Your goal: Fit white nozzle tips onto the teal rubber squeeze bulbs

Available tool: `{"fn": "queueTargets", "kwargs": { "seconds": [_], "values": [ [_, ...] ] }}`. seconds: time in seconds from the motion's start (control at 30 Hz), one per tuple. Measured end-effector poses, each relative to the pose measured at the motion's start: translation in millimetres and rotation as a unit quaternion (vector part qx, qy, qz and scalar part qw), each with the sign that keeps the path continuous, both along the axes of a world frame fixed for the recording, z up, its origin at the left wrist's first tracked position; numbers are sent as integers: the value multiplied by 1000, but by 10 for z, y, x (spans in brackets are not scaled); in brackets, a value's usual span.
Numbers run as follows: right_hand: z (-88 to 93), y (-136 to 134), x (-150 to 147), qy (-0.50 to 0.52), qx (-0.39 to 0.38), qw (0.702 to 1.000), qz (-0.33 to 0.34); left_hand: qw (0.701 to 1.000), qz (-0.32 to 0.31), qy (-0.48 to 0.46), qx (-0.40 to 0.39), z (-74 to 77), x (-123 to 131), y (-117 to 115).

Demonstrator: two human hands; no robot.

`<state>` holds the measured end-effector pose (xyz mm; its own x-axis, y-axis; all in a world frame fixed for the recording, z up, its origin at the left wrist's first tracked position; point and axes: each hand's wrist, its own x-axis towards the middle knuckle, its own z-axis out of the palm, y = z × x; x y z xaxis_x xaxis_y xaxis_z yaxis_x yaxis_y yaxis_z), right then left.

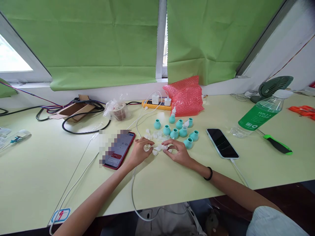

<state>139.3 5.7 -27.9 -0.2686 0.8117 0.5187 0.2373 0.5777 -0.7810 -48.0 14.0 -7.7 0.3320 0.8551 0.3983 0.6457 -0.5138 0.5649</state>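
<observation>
My left hand pinches a small clear plastic piece between thumb and fingers. Across from it, my right hand has thumb and fingertips closed on a clear plastic tip. The two hands are close together over the table, with a narrow gap between them. Around and behind the fingers lie several loose translucent pieces. Just beyond stand several teal rubber bulbs; a few carry clear tips, such as the rear bulb. The exact shape of the held pieces is partly hidden by my fingers.
A red-cased phone lies left of my hands, a white-edged phone right. A bottle, screwdriver and fan are at right. Behind are red bubble wrap, a power strip and a cardboard box. A white cable crosses the table.
</observation>
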Motion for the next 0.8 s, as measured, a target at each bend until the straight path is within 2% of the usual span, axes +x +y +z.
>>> {"fn": "queueTargets", "kwargs": {
  "seconds": [0.1, 0.2, 0.47, 0.8],
  "values": [
    [-1, -9, -4, 4, -3, 1000, 12, 998, -12, -66, -10, 19, 20, -25],
    [3, -19, -5, 10, -4, 999, 31, 995, -25, -94, -21, 23, 44, -58],
    [-26, -24, -9, 17, -30, 999, 28, 991, -59, -120, -16, 13, 73, -95],
    [-26, -18, -10, 27, -60, 998, 19, 986, -95, -128, 43, 3, 84, -126]
  ]
}}
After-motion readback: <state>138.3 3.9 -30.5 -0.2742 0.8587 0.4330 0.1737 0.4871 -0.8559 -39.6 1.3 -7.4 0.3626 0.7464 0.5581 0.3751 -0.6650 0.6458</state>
